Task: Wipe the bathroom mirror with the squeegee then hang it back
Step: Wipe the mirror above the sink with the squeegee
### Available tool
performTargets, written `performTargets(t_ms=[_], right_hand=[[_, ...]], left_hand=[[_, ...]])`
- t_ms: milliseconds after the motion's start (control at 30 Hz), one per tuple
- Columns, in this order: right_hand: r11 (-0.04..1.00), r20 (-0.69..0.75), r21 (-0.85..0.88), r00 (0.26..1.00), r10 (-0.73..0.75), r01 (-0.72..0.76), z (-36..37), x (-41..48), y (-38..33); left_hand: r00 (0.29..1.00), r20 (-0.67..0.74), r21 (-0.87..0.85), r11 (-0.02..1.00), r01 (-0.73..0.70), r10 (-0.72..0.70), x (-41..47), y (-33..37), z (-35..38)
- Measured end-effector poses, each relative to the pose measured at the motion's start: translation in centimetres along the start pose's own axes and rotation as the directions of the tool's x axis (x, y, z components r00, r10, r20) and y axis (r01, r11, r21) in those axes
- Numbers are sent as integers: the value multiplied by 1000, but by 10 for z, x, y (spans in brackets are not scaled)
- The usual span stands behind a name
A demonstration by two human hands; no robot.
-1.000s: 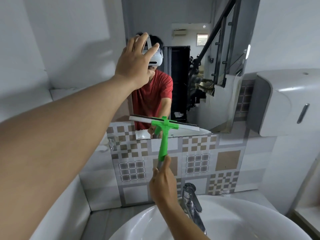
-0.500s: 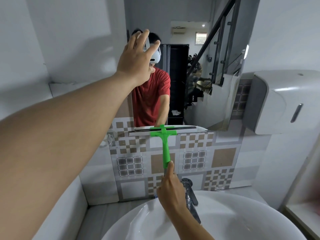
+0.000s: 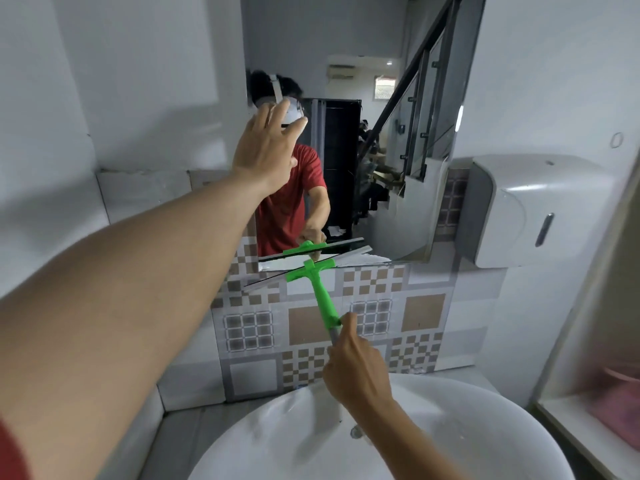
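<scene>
One squeegee [image 3: 317,284] blade, newly tilted.

Green squeegee [image 3: 320,292], brown-checked tiles [image 3: 374,327]

White walls [image 3: 138,81], flat soft light. Patterned brown/grey tile strip [image 3: 374,323] runs above a round white sink [image 3: 485,427]. White dispenser [image 3: 540,209] on wall at right. White ledge [image 3: 588,441] w/ blurred pink thing [image 3: 620,400] far right.
</scene>
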State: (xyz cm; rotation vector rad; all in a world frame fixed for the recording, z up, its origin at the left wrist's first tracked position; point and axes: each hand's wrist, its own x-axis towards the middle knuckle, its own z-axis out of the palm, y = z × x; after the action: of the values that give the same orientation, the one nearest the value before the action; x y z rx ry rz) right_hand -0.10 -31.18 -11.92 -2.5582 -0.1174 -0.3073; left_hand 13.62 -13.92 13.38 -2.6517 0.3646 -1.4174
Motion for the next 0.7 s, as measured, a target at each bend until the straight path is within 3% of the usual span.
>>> performTargets(t_ms=[200,367,467,567,700], right_hand=[[972,-60,-228,995,-76,60,-77,8,1],[889,-137,-435,966,-220,141,-150,24,-9],[854,-120,-486,953,-279,188,-188,38,-14],[802,-70,-535,932,-355,265,-221,49,-17],[722,50,-578,899,-434,381,-253,65,-20]], left_hand=[[998,63,-67,998,0,4,-8,6,-10],[996,-14,-352,932,-83,83,-44,48,-21],[987,124,-522,853,-24,104,-62,72,-26],[933,324,-600,797,75,157,-65,88,-36],[872,436,-671,727,149,223,-62,104,-50]])
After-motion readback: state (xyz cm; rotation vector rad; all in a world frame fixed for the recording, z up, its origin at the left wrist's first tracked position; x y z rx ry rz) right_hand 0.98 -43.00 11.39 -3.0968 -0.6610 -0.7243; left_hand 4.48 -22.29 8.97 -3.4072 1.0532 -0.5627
